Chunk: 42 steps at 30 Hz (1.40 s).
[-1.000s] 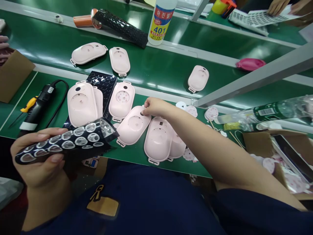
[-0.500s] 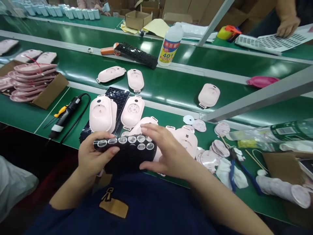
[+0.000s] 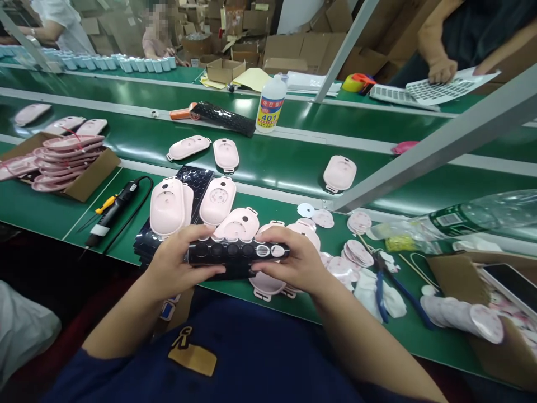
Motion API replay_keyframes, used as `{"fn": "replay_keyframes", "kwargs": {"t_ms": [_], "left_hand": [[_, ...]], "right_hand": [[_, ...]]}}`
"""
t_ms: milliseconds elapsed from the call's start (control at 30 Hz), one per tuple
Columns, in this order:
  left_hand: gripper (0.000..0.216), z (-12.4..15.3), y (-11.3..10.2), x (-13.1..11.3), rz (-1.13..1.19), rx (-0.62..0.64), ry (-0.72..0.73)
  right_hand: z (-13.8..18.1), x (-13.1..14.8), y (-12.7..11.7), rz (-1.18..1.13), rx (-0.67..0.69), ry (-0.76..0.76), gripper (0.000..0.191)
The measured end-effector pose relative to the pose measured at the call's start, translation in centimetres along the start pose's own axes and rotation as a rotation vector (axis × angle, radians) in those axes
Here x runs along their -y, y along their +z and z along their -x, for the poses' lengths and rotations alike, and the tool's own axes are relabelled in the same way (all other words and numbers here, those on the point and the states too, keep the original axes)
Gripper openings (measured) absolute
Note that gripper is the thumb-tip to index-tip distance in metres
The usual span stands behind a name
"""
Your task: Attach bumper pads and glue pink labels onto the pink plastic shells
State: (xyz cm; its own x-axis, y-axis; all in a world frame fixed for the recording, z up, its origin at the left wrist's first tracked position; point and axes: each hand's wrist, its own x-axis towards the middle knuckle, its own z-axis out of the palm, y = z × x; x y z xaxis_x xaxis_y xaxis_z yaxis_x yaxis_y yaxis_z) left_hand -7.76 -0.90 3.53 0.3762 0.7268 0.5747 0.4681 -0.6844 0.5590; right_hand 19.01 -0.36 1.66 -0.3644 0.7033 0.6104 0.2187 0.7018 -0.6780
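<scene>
Gripping the black strip of round clear dots (image 3: 235, 250) at both ends, you hold it over the near edge of the green tabletop (image 3: 54, 207). Its long axis runs left to right. Your left hand (image 3: 174, 263) is closed on the left end and your right hand (image 3: 296, 263) pinches the right end. The pink oval plastic shells (image 3: 166, 206) lie just beyond.

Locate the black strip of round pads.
Head view, lower centre: the black strip is held by the left hand and right hand, over the pink shells.
</scene>
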Motion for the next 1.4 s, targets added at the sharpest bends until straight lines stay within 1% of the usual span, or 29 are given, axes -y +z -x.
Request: {"fn": "replay_keyframes", "kwargs": {"t_ms": [100,233,300,367,467,533,600,667,733,800,867,933,1033,1100,1200,1233,1300,1400], "left_hand": [[0.039,-0.2,0.5,-1.4,0.032,0.004,-0.030],[0.024,-0.4,1.4,-3.3,0.283,-0.023,-0.120],[0.017,-0.4,1.9,-4.1,0.388,-0.041,-0.151],[0.015,-0.3,2.3,-4.6,0.430,-0.050,-0.147],[0.021,-0.1,2.6,-4.8,0.442,-0.043,-0.106],[0.025,-0.1,2.8,-4.9,0.430,-0.027,-0.082],[0.023,-0.3,2.9,-5.1,0.404,-0.008,-0.063],[0.018,-0.6,3.1,-5.5,0.371,0.020,-0.047],[0.016,-1.0,3.3,-6.0,0.342,0.056,-0.037],[0.021,-1.2,3.6,-6.4,0.318,0.072,-0.043],[0.024,-1.3,3.7,-6.6,0.296,0.072,-0.049],[0.022,-1.3,3.5,-6.6,0.254,0.065,-0.015],[0.022,-1.3,2.6,-6.8,0.156,0.090,0.136],[0.024,-1.1,1.8,-7.1,0.074,0.106,0.229],[0.025,-0.8,1.0,-7.4,-0.023,0.174,0.322],[0.025,-0.7,0.9,-7.5,-0.033,0.204,0.345],[0.026,-0.5,0.8,-7.4,-0.035,0.247,0.359],[0.027,-0.3,0.9,-6.8,-0.038,0.244,0.346]], "right_hand": [[0.3,-0.1,-0.3,-0.025,-0.020,-0.034,0.028],[0.9,0.5,-0.6,-0.015,-0.061,-0.056,0.022],[1.2,0.9,-0.7,-0.008,-0.070,-0.057,0.023],[1.6,1.4,-0.9,-0.009,-0.073,-0.047,0.028],[2.2,2.0,-1.4,-0.010,-0.079,-0.012,0.032],[2.7,2.4,-1.8,-0.005,-0.075,0.010,0.036],[3.1,2.7,-2.2,0.011,-0.073,0.015,0.039],[3.5,2.9,-2.3,0.034,-0.095,0.007,0.034],[3.9,2.9,-2.2,0.061,-0.147,0.006,0.029],[4.2,2.8,-2.0,0.086,-0.202,0.016,0.027],[4.3,2.8,-1.7,0.107,-0.226,0.024,0.027],[4.3,3.0,-1.7,0.119,-0.201,0.034,0.026],[4.1,4.2,-2.2,0.187,-0.162,0.040,0.029],[4.2,5.3,-2.7,0.286,-0.162,-0.012,0.028],[4.9,6.7,-3.0,0.453,-0.095,-0.117,0.017],[5.1,6.9,-3.0,0.486,-0.070,-0.131,0.017],[5.3,7.1,-2.7,0.497,-0.069,-0.119,0.018],[4.9,6.8,-2.2,0.462,-0.075,-0.078,0.022]]}}
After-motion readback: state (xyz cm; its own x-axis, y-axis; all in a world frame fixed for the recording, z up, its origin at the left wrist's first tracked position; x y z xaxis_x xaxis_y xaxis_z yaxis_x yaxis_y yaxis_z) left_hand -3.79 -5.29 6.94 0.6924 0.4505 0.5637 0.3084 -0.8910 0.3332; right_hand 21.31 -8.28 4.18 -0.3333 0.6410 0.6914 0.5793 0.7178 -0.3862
